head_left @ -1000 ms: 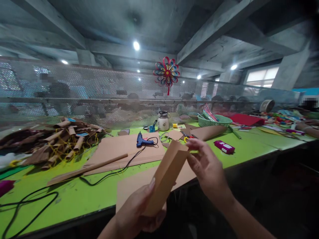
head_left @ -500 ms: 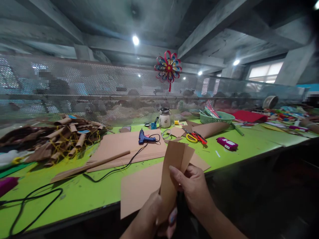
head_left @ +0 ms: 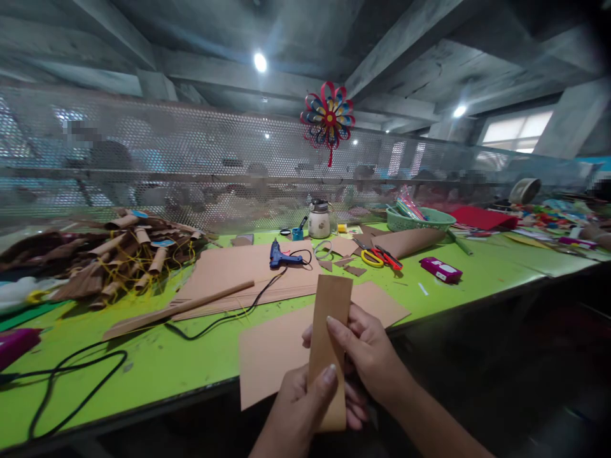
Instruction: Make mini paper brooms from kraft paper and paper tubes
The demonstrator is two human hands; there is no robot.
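Observation:
I hold a folded strip of brown card upright in front of me, just past the table's near edge. My left hand grips its lower end, thumb on the front face. My right hand pinches the strip at its middle from the right, thumb across the front. The strip lies flat and closed. Behind it a loose brown card sheet rests on the green table.
A blue glue gun with a black cable lies on a stack of card. Rolled brown tubes are heaped at left. Scissors, a magenta box, a green basket and a jar stand farther back. Mesh fence behind.
The card strip, open in a V before, is now pressed flat. My right hand slid down from its top end to its middle.

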